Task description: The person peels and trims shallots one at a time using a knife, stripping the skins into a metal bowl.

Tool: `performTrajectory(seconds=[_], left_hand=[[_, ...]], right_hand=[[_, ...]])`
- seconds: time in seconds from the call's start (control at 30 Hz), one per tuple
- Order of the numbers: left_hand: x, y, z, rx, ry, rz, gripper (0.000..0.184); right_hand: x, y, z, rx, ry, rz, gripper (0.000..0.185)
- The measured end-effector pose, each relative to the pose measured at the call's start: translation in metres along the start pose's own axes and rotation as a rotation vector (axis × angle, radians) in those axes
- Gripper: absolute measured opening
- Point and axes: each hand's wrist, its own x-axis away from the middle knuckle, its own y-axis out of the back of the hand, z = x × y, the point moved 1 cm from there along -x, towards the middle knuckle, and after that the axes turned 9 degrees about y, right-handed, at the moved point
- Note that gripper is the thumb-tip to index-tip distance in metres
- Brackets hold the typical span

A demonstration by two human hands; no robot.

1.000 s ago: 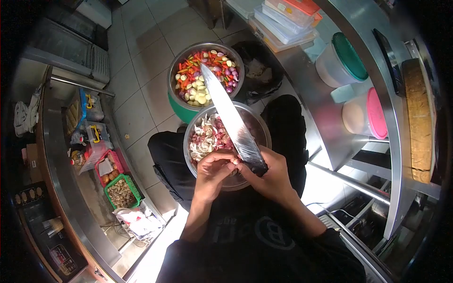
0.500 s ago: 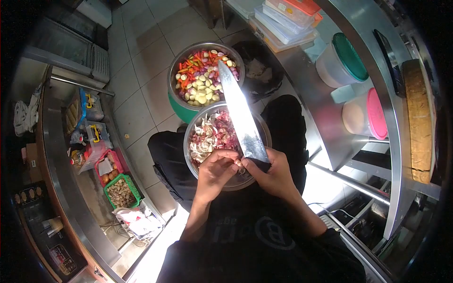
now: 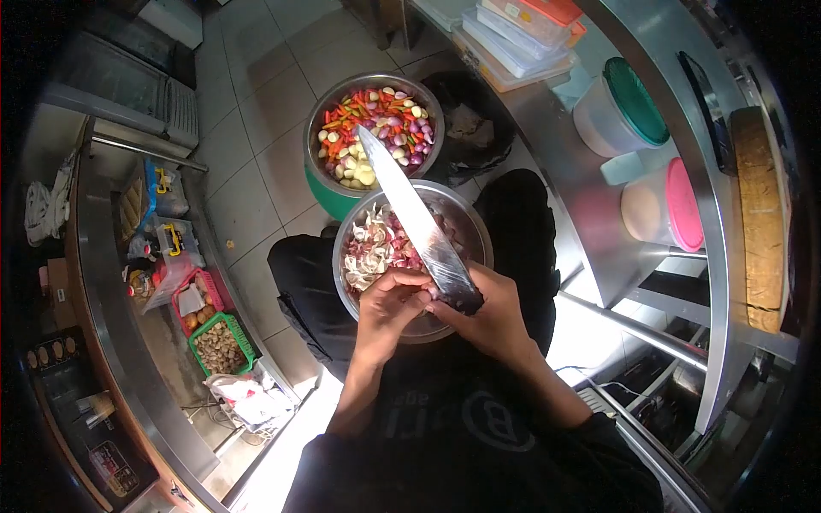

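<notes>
My right hand [image 3: 492,309] is closed round the handle end of a large, broad kitchen knife [image 3: 410,205], its blade slanting forward and to the left. My left hand [image 3: 389,308] pinches a small pinkish bulb [image 3: 429,292], garlic or shallot, against the knife's near end; fingers partly cover it. Below both hands a steel bowl [image 3: 481,231] sits between my legs, holding white and reddish peelings [image 3: 372,248]. Just beyond, a second steel bowl [image 3: 310,141] contains red and green chillies [image 3: 363,104], peeled garlic cloves [image 3: 352,162] and purple shallots [image 3: 417,141]. The knife tip hangs over this second bowl.
A green container [image 3: 329,198] stands under the far bowl, beside a black plastic bag [image 3: 466,128]. Steel shelving at right carries lidded tubs [image 3: 654,209] and stacked boxes [image 3: 513,51]. On the left shelf are a green basket [image 3: 248,346] and a pink basket [image 3: 214,291].
The knife has swung left, its tip moving from the far bowl's right side toward its middle. My right hand has turned slightly with it; my left hand stays nearly in place.
</notes>
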Motion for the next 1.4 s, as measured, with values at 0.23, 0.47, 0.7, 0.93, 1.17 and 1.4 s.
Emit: performTrajectory(seconds=[0.23,0.47,0.7,0.93,1.17,1.4], left_hand=[[0.001,0.003,-0.010,-0.132,0.011,0.012,0.019],[0.002,0.005,0.000,0.093,0.165,-0.041,0.019],[0.002,-0.005,0.013,0.104,0.072,-0.082,0.019],[0.003,-0.009,0.005,0.090,0.050,-0.142,0.020],[0.002,-0.014,0.003,-0.111,-0.038,-0.216,0.019],[0.004,-0.014,0.001,-0.093,0.012,-0.232,0.020]], right_hand=[[-0.001,0.001,0.003,-0.131,-0.047,-0.038,0.038],[-0.002,0.000,-0.002,-0.239,-0.083,-0.076,0.034],[0.005,-0.014,-0.018,-0.312,-0.140,-0.118,0.033],[0.000,-0.009,-0.009,-0.028,0.082,-0.096,0.027],[0.000,-0.008,0.002,0.097,0.147,-0.099,0.026],[0.005,-0.013,-0.005,0.187,0.176,-0.086,0.028]])
